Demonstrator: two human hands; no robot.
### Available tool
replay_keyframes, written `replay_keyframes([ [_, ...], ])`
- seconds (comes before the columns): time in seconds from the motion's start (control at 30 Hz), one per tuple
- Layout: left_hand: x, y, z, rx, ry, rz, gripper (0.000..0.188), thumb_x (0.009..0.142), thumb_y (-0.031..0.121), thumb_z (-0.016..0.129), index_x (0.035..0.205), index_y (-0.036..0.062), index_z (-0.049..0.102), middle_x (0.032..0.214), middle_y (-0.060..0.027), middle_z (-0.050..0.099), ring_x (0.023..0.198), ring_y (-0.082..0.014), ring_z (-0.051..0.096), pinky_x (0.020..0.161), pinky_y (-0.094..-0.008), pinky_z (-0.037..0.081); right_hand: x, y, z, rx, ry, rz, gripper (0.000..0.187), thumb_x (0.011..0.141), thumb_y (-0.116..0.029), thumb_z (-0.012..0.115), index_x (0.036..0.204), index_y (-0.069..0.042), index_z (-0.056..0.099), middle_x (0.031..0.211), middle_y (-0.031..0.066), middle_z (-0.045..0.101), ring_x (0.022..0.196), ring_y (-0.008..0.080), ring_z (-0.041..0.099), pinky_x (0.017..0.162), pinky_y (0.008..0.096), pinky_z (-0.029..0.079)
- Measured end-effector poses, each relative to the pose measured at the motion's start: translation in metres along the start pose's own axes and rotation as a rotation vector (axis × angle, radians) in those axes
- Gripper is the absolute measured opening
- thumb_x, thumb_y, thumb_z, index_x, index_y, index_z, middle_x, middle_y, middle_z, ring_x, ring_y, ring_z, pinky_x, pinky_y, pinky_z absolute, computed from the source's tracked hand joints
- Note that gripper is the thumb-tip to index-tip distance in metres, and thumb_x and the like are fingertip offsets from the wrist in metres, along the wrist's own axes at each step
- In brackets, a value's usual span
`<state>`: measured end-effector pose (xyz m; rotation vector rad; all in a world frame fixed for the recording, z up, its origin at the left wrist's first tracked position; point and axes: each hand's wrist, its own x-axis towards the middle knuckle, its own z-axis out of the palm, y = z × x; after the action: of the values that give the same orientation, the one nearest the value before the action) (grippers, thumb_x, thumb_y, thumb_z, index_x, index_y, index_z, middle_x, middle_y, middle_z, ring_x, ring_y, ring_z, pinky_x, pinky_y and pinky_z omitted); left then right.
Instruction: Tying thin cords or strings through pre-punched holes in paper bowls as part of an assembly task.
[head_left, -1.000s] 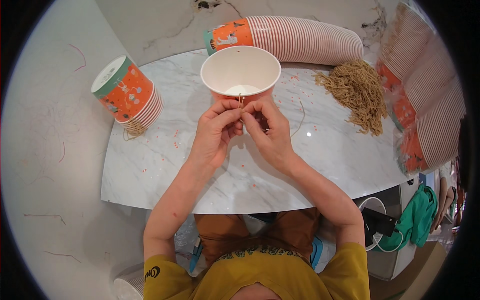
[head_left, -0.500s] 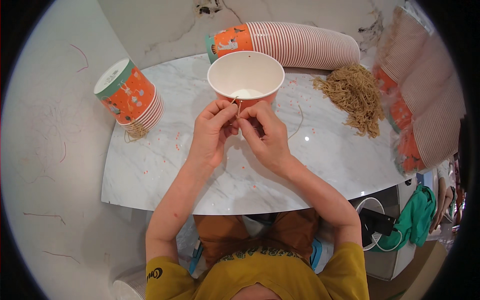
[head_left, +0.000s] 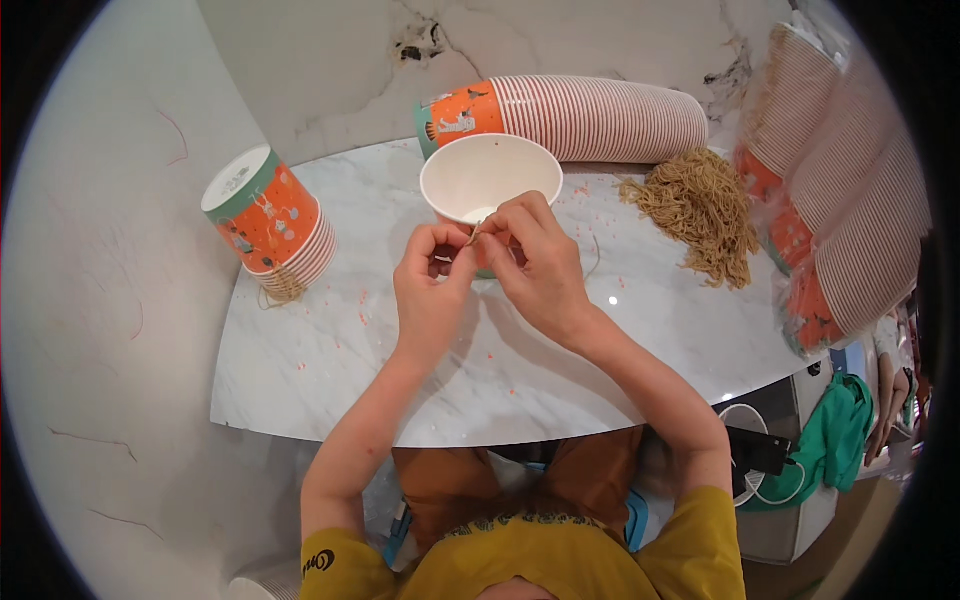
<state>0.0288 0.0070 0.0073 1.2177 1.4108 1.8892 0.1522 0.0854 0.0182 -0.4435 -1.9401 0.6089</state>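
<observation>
A thin tan string (head_left: 474,236) is pinched at the near rim of a white-lined paper bucket (head_left: 488,168), which stands upright with its mouth up. My left hand (head_left: 432,292) closes thumb and forefinger on the string from the left. From the right, my right hand (head_left: 545,268) pinches it too, its raised knuckles covering part of the rim. The fingertips nearly meet, so they hide how the string runs between them. Most of the bucket's orange outer wall is behind my hands.
A long row of nested paper buckets (head_left: 600,118) lies behind. Further right sit a heap of tan strings (head_left: 705,215) and plastic-wrapped bucket stacks (head_left: 850,230). An upside-down stack (head_left: 268,212) with strings stands left. Small orange bits dot the marble table (head_left: 560,400).
My right hand has risen against the bucket and now overlaps its rim. The left hand stays near the rim, still pinching. The whole view has shifted slightly.
</observation>
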Motion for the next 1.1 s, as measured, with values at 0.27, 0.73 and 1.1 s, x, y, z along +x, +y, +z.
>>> replay_keyframes([
  [0.27,-0.002,0.001,0.002,0.372,0.018,0.439,0.01,0.094,-0.006,0.062,0.099,0.0021,0.059,0.1,-0.0011,0.063,0.081,-0.0071,0.057,0.074,-0.0226,0.049,-0.004,0.005,0.011,0.106,0.116,0.022,0.005,0.089,-0.003,0.068,0.095,-0.003,0.067,0.097,0.0067,0.057,0.077,0.0243,0.066,0.063,0.0376,0.053],
  [0.73,0.001,-0.002,-0.002,0.306,-0.013,0.463,0.012,0.095,-0.006,0.061,0.102,0.0025,0.059,0.1,-0.0002,0.06,0.083,-0.0072,0.057,0.076,-0.0226,0.048,-0.008,-0.003,0.01,0.09,0.095,0.004,0.006,0.091,-0.003,0.064,0.096,-0.003,0.066,0.097,0.0073,0.055,0.079,0.0269,0.065,0.065,0.0391,0.051],
  [1.1,0.002,-0.004,0.0,0.269,0.045,0.417,0.023,0.092,-0.003,0.067,0.113,0.0006,0.059,0.096,-0.0057,0.065,0.08,-0.0115,0.061,0.071,-0.0262,0.053,-0.01,-0.005,0.003,0.117,0.045,0.056,0.011,0.089,-0.001,0.065,0.099,-0.003,0.069,0.096,0.0071,0.057,0.078,0.0257,0.065,0.064,0.0382,0.052],
])
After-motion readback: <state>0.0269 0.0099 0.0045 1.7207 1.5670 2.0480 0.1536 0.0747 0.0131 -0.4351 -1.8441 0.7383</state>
